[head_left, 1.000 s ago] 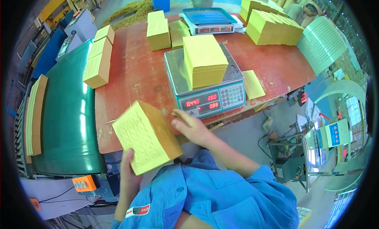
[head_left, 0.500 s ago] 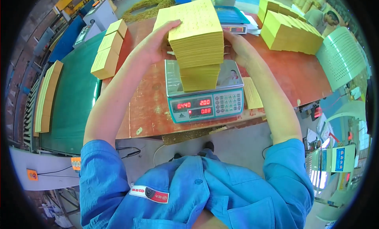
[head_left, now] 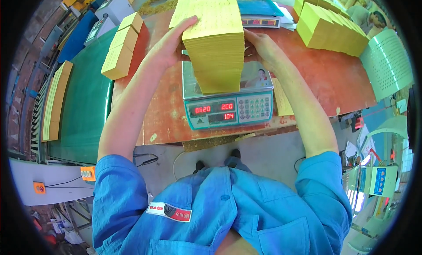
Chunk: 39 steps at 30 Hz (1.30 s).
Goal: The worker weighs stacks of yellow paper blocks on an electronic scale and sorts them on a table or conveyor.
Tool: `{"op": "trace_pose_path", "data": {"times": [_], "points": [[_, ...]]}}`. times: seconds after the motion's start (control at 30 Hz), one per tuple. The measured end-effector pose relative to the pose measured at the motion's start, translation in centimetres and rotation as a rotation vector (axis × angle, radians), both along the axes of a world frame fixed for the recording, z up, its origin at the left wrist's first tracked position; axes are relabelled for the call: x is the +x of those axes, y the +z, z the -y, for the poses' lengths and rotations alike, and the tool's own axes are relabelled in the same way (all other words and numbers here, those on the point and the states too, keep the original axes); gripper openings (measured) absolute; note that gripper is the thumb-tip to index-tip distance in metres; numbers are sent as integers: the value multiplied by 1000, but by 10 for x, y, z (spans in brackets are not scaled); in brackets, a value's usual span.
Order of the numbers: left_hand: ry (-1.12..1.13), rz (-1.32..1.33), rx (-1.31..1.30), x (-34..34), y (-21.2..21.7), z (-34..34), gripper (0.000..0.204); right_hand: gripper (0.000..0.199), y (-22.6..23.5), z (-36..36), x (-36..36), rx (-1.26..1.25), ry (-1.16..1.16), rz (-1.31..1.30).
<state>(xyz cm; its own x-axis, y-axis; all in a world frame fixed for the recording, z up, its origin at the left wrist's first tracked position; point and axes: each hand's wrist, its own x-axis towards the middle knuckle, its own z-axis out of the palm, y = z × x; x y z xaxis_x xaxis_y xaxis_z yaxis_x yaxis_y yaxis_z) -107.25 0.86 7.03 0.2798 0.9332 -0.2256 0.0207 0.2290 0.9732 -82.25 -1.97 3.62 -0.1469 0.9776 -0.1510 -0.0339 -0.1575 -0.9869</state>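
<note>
A tall stack of yellow paper sheets (head_left: 215, 57) stands on the metal pan of a teal-and-white digital weighing scale (head_left: 260, 122), whose red digits are lit. My left hand (head_left: 169, 46) grips the stack's left side, with the thumb over the top edge. On the opposite side, my right hand (head_left: 263, 48) presses against the paper; its fingers are partly hidden behind the stack. The stack now looks like one continuous column, narrower toward the bottom. Just behind it, at upper left, more yellow paper (head_left: 181, 12) shows.
The scale sits near the front edge of a red-brown table (head_left: 325, 79). A second scale with a blue tray (head_left: 257, 6) is behind. Yellow paper stacks (head_left: 332, 28) stand at back right, others (head_left: 118, 63) beside the green conveyor belt (head_left: 83, 105). Another person (head_left: 376, 19) is at far right.
The upper block of sheets in my hands has come down onto the lower pile, closing the step between them. The digits on the scale have changed. The view has shifted slightly.
</note>
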Motion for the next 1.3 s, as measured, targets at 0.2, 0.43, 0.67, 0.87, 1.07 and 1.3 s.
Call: {"op": "trace_pose_path", "data": {"times": [0.2, 0.43, 0.67, 0.87, 1.07, 1.3], "points": [[35, 77, 61, -5, -17, -2, 76, 53, -6, -3, -4, 46, -49, 197], [211, 339, 56, 28, -91, 9, 76, 65, -57, -10, -13, 267, -322, -78], [274, 578, 45, 61, -88, 0, 73, 67, -49, -37, -37, 234, -152, -449], [287, 565, 136, 57, -90, -9, 76, 65, -49, -56, -18, 116, -128, -346], [390, 328, 215, -3, -105, 44, 84, 69, -66, -40, 43, 305, -130, -238], [648, 502, 119, -33, -84, 124, 80, 71, -52, 13, 73, 305, -53, -343]]}}
